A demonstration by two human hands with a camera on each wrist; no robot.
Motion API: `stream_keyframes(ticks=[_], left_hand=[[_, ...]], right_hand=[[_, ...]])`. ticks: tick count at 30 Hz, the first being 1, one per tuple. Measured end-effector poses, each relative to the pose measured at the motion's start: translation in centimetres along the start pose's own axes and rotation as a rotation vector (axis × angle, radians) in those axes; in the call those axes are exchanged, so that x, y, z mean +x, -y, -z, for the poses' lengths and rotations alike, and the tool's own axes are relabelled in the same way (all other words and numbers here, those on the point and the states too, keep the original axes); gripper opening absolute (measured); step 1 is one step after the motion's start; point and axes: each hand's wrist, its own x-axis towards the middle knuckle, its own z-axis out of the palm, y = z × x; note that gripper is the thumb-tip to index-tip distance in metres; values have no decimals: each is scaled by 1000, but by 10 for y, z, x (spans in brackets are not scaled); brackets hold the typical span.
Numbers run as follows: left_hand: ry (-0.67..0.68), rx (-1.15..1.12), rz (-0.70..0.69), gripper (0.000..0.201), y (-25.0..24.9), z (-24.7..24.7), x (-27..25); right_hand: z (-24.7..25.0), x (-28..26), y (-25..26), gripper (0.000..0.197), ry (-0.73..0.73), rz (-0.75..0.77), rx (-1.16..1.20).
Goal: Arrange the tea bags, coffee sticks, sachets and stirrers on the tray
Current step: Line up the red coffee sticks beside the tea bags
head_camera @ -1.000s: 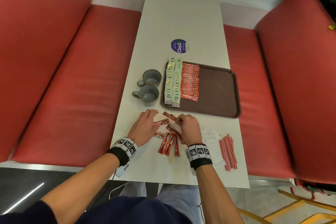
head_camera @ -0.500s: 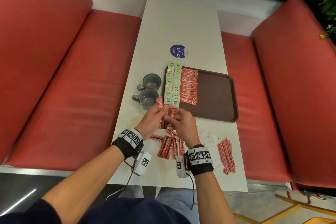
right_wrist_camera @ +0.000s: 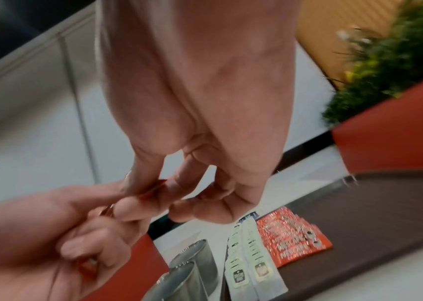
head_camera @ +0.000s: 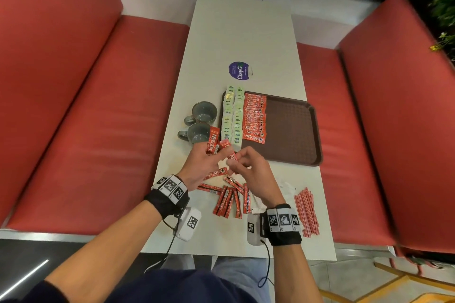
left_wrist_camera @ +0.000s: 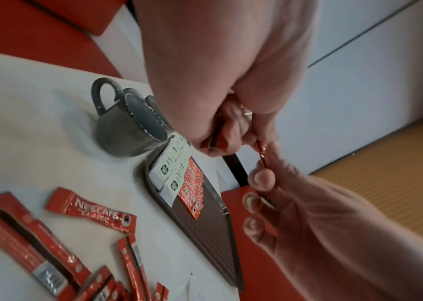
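My left hand (head_camera: pixel 212 155) holds a small bunch of red coffee sticks (head_camera: pixel 213 141) upright above the table's near half. My right hand (head_camera: pixel 236 158) pinches one more coffee stick (head_camera: pixel 232 156) right beside that bunch, and the fingertips of both hands meet. In the left wrist view the pinched stick (left_wrist_camera: pixel 261 151) runs between both hands. The brown tray (head_camera: pixel 293 135) carries two columns of tea bags (head_camera: pixel 232 115) and a row of coffee sticks (head_camera: pixel 255 118) along its left side. Loose coffee sticks (head_camera: pixel 229 200), white sachets (head_camera: pixel 286 188) and red stirrers (head_camera: pixel 307 211) lie on the table below my hands.
Two grey mugs (head_camera: pixel 204 112) (head_camera: pixel 197 133) stand just left of the tray. A round purple sticker (head_camera: pixel 239 70) lies on the white table (head_camera: pixel 243 32) beyond it. Red bench seats (head_camera: pixel 98 106) flank the table on both sides.
Both hands have lifted off the table with coffee sticks picked from the loose pile. They now meet in the air, the left holding a bunch, the right a single stick.
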Motion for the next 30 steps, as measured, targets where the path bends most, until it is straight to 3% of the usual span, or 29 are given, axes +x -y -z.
stream_keyframes(ticks=[3, 7, 12, 15, 19, 25, 28, 30], left_hand=[[16, -37, 35, 11, 1, 6, -1], [73, 7, 93, 39, 11, 9, 4], [-21, 238, 41, 26, 21, 9, 21], [56, 365, -12, 35, 22, 4, 28], [129, 509, -45, 44, 24, -7, 35], [157, 608, -70, 52, 11, -9, 48], [138, 643, -89, 48, 12, -8, 56], [132, 676, -97, 56, 16, -8, 64]], right_hand=[[11, -6, -5, 25, -102, 25, 132], [27, -6, -5, 17, -234, 78, 176], [47, 1, -10, 6, -340, 166, -196], [54, 4, -11, 1, -283, 252, -401], [55, 8, -9, 1, -221, 282, -295], [85, 8, -22, 2, -262, 137, -83], [98, 11, -34, 7, -251, 85, -117], [106, 16, -43, 11, -214, 43, -186]])
